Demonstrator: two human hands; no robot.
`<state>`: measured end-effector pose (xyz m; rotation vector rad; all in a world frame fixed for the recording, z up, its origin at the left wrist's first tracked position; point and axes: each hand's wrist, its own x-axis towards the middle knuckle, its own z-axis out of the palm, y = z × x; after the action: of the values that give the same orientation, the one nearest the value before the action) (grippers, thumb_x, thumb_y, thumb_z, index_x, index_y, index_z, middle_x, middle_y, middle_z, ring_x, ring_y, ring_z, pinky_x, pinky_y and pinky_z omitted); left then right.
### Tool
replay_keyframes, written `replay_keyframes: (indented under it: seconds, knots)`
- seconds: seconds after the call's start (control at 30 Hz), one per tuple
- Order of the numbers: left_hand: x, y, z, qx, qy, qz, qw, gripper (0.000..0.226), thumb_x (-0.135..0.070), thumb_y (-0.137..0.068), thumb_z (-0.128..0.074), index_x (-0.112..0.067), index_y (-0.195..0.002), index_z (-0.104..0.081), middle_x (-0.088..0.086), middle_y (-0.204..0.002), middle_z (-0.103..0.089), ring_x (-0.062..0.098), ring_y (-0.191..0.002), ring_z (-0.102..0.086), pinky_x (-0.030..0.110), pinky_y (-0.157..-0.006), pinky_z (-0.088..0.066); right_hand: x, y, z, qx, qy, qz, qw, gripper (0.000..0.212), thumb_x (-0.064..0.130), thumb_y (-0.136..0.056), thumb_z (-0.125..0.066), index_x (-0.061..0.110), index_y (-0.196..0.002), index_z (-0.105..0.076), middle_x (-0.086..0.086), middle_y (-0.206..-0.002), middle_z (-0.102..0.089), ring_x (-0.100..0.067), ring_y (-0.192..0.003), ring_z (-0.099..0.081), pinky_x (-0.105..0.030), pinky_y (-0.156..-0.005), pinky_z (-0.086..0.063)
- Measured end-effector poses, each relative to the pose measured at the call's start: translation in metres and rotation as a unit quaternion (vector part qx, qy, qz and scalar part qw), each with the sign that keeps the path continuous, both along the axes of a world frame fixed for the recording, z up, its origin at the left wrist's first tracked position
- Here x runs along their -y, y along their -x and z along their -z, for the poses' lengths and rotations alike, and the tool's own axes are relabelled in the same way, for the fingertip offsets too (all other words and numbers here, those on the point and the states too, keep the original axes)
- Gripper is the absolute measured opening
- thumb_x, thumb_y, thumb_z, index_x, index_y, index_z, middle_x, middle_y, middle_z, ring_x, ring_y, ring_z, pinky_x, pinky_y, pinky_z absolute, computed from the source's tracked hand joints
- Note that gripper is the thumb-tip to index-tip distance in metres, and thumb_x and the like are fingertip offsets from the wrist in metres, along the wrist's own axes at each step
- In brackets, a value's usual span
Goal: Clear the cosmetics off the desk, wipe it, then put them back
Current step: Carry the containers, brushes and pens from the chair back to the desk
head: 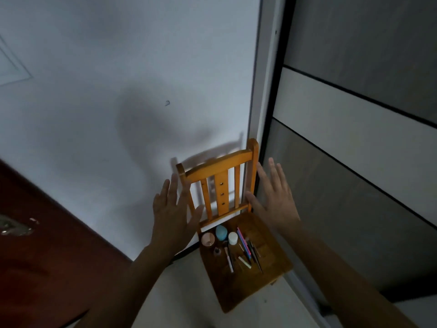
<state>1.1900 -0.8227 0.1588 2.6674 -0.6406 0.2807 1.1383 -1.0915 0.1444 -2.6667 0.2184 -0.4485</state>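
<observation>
White wall (118,67) fills most of the dim view, with a small wooden chair (221,165) pushed back against it and grey panels (354,162) to the chair's right. On the front of the chair's seat (236,287), just ahead of the backrest, the cosmetics (233,238) lie in a tight cluster: a pink jar (208,239) and a blue case (221,232) toward the seat's left edge, and a fan of pencils (246,247) and thin sticks to their right. Both hands hover above the chair and hold nothing. The left hand (175,214) is spread flat by the backrest's left post, and the right hand (274,197) is spread flat by the right post. I cannot tell whether either touches the wood. A dark red-brown surface (35,268) lies to the chair's left; whether it is the desk is unclear. Judging from this layout, the main risk is a knock. A hand dropping between the posts could bump the light chair, or sweep through the crowded cluster, toppling the upright jars and sending the round pencils rolling off the seat onto the floor. Grabbing several thin sticks at once in poor light could also let one slip free.
</observation>
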Motion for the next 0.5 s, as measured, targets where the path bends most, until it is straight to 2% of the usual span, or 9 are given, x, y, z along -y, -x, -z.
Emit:
replay_keyframes:
  seconds: [0.13, 0.27, 0.37, 0.43, 0.5]
  knots:
    - [0.021, -0.047, 0.023, -0.052, -0.003, 0.018, 0.998, 0.068, -0.056, -0.097, -0.036, -0.018, -0.153, -0.033, 0.009, -0.164, -0.020, 0.028, -0.151, -0.018, 0.056, -0.118, -0.023, 0.021, -0.043, 0.027, -0.039, -0.004, -0.009, 0.999, 0.077, 0.065, -0.099, -0.038, 0.045, -0.156, 0.011, 0.004, -0.169, 0.006, -0.021, -0.156, 0.009, -0.054, -0.124, -0.015]
    - [0.051, -0.078, 0.063, -0.087, -0.008, 0.015, 0.996, 0.056, -0.046, -0.098, -0.043, -0.013, -0.143, -0.049, 0.010, -0.153, -0.042, 0.028, -0.140, -0.041, 0.053, -0.112, -0.037, 0.052, -0.075, 0.064, -0.096, -0.045, -0.023, 0.994, 0.078, 0.060, -0.099, -0.048, 0.043, -0.157, 0.002, 0.004, -0.168, -0.001, -0.023, -0.156, 0.002, -0.055, -0.122, -0.018]
    - [0.075, -0.089, 0.100, -0.100, 0.010, 0.008, 0.995, 0.045, -0.038, -0.097, -0.050, -0.013, -0.133, -0.056, 0.011, -0.140, -0.055, 0.030, -0.127, -0.054, 0.044, -0.102, -0.041, 0.075, -0.097, 0.093, -0.115, -0.059, -0.060, 0.990, 0.072, 0.052, -0.102, -0.049, 0.034, -0.160, -0.009, -0.003, -0.168, -0.010, -0.027, -0.155, -0.007, -0.056, -0.121, -0.021]
    - [0.092, -0.094, 0.131, -0.138, 0.015, -0.012, 0.990, 0.039, -0.033, -0.097, -0.058, -0.013, -0.131, -0.058, 0.010, -0.137, -0.058, 0.029, -0.124, -0.057, 0.041, -0.099, -0.041, 0.087, -0.111, 0.118, -0.117, -0.059, -0.085, 0.988, 0.065, 0.047, -0.104, -0.046, 0.027, -0.160, -0.019, -0.006, -0.168, -0.016, -0.027, -0.154, -0.013, -0.055, -0.121, -0.023]
    - [0.103, -0.097, 0.165, -0.188, 0.016, -0.033, 0.981, 0.041, -0.031, -0.097, -0.059, -0.014, -0.134, -0.057, 0.009, -0.138, -0.057, 0.027, -0.124, -0.056, 0.042, -0.102, -0.046, 0.094, -0.124, 0.148, -0.130, -0.056, -0.116, 0.983, 0.063, 0.043, -0.105, -0.045, 0.023, -0.160, -0.023, -0.005, -0.167, -0.019, -0.025, -0.154, -0.016, -0.052, -0.120, -0.027]
